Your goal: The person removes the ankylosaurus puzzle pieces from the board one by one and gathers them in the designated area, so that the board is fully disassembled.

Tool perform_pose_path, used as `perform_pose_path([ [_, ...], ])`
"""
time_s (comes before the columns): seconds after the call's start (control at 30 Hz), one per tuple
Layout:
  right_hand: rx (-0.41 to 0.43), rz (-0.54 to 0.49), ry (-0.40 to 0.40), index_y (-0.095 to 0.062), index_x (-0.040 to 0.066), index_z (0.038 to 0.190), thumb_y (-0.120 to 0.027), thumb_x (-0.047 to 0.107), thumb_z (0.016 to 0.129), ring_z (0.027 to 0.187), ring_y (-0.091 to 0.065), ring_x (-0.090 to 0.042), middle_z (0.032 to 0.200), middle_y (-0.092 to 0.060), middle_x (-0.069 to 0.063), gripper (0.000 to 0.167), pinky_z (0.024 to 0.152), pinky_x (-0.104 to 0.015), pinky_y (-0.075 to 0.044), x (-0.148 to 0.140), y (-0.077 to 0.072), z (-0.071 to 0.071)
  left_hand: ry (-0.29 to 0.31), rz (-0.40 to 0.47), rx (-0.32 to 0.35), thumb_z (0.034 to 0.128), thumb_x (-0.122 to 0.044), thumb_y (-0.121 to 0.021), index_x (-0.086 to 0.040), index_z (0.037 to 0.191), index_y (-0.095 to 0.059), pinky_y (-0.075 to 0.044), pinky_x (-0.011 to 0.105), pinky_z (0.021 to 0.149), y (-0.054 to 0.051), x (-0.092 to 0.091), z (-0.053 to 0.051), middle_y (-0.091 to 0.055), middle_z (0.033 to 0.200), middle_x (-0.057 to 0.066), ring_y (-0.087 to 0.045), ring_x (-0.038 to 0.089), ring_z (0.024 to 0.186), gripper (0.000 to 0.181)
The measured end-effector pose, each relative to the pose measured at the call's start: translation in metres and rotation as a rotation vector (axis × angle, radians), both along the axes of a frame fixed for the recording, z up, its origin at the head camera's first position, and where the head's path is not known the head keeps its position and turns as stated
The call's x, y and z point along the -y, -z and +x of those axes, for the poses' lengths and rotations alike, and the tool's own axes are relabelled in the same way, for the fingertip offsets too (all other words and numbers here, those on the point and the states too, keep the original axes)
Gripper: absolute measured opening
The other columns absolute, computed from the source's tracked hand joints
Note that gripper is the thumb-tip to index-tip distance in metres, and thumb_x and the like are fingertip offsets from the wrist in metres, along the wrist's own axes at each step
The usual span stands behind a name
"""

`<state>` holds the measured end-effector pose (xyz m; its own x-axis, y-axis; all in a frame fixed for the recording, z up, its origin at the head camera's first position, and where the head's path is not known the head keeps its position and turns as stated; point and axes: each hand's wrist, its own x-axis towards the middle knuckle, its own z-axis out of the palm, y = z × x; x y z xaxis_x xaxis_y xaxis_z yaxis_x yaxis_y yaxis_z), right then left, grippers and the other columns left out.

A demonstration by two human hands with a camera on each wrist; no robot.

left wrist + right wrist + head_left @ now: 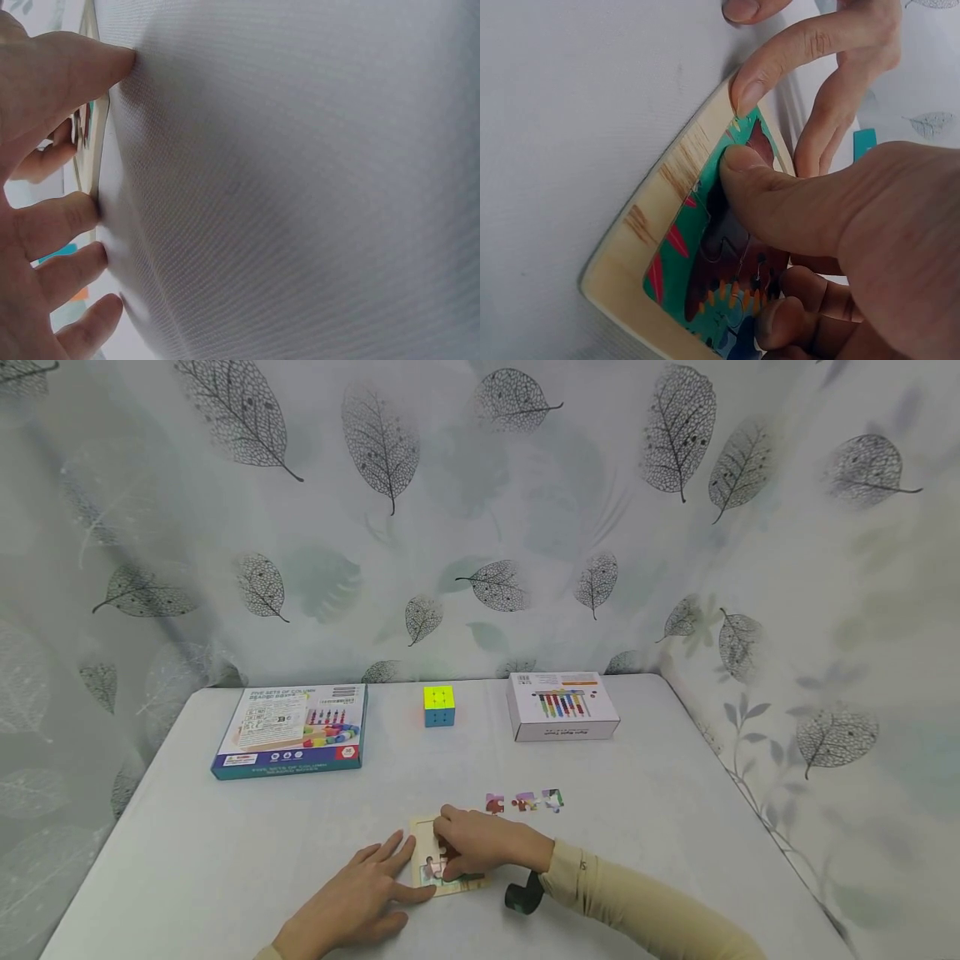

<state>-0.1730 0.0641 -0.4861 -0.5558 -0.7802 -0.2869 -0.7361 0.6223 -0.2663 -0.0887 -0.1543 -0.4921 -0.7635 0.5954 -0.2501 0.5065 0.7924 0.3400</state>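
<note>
A small wooden jigsaw board (424,837) with a pale frame lies on the table, partly filled with printed pieces. My left hand (363,893) rests against its left side, fingers spread and fairly straight; in the right wrist view one fingertip touches the frame corner. Over the board, my right hand (483,842) has its thumb on the green and dark brown picture (720,240), the other fingers curled in. A dark brown puzzle piece (443,843) shows between thumb and fingers, mostly hidden. Three loose puzzle pieces (525,802) lie just beyond the right hand.
At the back left lies a flat bead-game box (292,731). A yellow-topped puzzle cube (439,707) stands at the back middle, and a white box (562,707) at the back right. A black wrist device (525,895) hangs under the right wrist. Leaf-printed curtains surround the white table.
</note>
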Motion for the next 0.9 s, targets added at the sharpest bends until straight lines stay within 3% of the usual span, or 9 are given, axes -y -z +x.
perform_pose_path([
  [0.9, 0.017, 0.004, 0.025, -0.058, 0.016, 0.12, -0.076, 0.041, 0.087, 0.077, -0.045, 0.001, 0.098, -0.05, 0.009, 0.045, 0.066, -0.012, -0.041, -0.0003, -0.0002, 0.0007, 0.002, -0.016, -0.014, 0.0874, -0.035, -0.073, -0.049, 0.129, -0.064, -0.039, 0.063, 0.113, 0.0007, -0.0015, 0.0, -0.043, 0.159, 0.014, -0.033, 0.041, 0.151, 0.045],
])
